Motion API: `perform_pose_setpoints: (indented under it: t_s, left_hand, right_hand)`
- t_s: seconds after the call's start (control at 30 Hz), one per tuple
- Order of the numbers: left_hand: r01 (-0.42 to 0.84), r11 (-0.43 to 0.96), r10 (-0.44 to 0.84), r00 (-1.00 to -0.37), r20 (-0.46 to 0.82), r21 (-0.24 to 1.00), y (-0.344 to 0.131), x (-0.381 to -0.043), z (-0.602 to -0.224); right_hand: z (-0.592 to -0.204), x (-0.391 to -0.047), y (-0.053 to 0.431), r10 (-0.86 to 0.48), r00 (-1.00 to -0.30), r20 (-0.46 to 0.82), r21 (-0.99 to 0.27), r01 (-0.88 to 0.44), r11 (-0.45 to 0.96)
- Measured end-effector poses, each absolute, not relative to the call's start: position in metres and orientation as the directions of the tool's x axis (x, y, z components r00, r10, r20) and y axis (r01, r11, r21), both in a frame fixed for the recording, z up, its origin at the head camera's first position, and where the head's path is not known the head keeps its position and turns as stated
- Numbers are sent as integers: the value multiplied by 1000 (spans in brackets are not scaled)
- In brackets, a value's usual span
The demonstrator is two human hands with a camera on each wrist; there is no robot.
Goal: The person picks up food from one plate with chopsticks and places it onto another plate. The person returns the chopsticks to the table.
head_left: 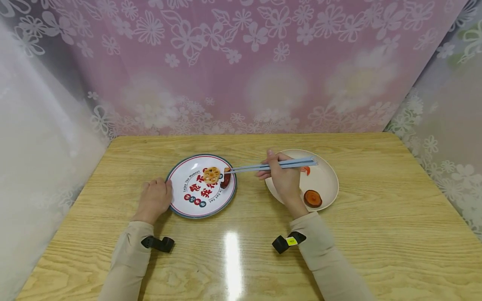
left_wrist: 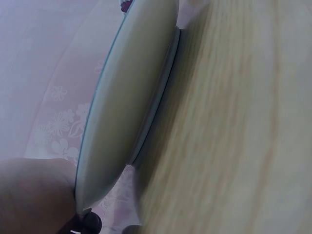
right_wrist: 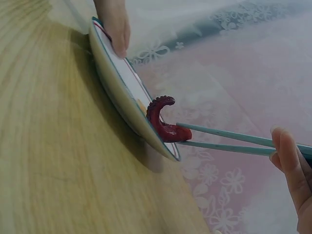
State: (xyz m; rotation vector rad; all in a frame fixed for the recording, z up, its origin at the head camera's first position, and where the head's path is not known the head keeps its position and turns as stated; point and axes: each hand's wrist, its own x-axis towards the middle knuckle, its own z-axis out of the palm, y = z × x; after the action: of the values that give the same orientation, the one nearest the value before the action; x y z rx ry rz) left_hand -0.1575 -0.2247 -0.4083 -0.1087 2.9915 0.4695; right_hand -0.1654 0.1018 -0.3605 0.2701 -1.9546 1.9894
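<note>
My right hand [head_left: 285, 179] holds a pair of pale blue chopsticks [head_left: 250, 168], reaching left from above the cream plate. Their tips pinch the thick end of a dark red octopus tentacle [right_wrist: 155, 117] with suckers along its curl. The tentacle is over the right side of a white plate [head_left: 223, 200] with a teal rim and red lettering. Beside it on that plate lies a lotus root slice [head_left: 211, 175]. At the plate's left edge, my left hand [head_left: 155, 196] grips the rim, with its thumb over the edge. The plate's pale underside shows in the left wrist view.
To the right stands the cream plate [head_left: 328, 179], with a round brown-edged orange slice [head_left: 313, 198] and a red-orange piece [head_left: 307, 170] partly behind my hand. Both plates stand on a wooden table [head_left: 203, 255]. A pink flowered curtain [head_left: 241, 96] hangs behind it.
</note>
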Motion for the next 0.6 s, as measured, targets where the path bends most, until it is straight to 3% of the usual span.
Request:
perform_pose_setpoints:
  t_s: [0.3, 0.6]
  left_hand:
    - [-96, 950, -61, -990, -124, 297, -224, -159, -408]
    - [-88, 948, -52, -991, -123, 306, -225, -158, -408]
  right_hand:
    - [-344, -151, 89, 29, -960, 279, -959, -277, 62]
    - [-364, -164, 93, -80, -974, 214, -974, -219, 57]
